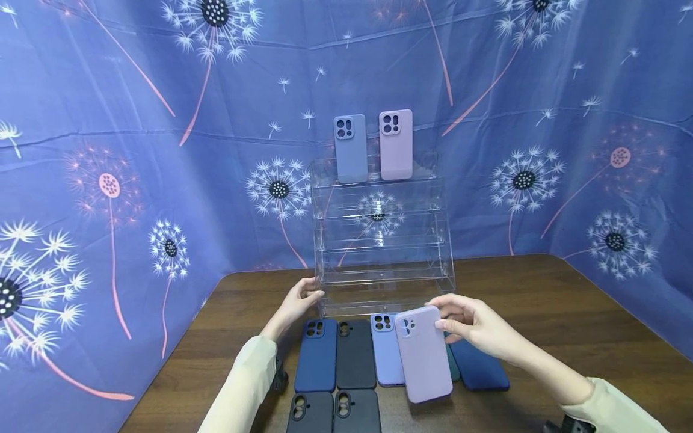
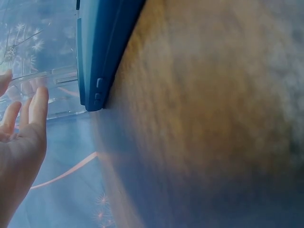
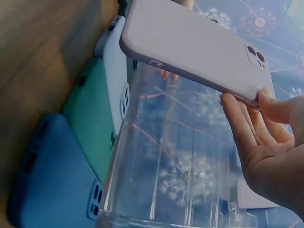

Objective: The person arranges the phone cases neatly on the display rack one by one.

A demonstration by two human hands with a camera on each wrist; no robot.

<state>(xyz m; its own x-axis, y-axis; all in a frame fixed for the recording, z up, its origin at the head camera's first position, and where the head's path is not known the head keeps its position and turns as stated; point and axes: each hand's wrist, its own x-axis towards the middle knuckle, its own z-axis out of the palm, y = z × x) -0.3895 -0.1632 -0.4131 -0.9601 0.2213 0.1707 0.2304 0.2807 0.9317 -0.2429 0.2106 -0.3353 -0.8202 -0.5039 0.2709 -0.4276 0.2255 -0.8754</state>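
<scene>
My right hand [image 1: 476, 322] pinches a pale lavender phone case [image 1: 423, 361] by its upper right edge. The case hangs tilted above the row of cases on the table, its camera cutout at the top. In the right wrist view, thumb and fingers of the right hand [image 3: 275, 156] grip the edge of the lavender case [image 3: 190, 40] near its camera cutout. My left hand [image 1: 296, 305] is at the lower left side of a clear tiered display rack [image 1: 379, 276]. Fairly straight fingers of the left hand [image 2: 23, 137] touch the clear plastic in the left wrist view.
On the rack's top tier stand a grey-blue case [image 1: 352, 153] and a pink case [image 1: 396, 150]. Along the table's front lie a navy case [image 1: 316, 361], black cases [image 1: 355, 361], a periwinkle case [image 1: 385, 355], a green case [image 3: 90, 109] and a dark blue case [image 1: 479, 367]. Behind hangs a blue dandelion-print cloth [image 1: 243, 90].
</scene>
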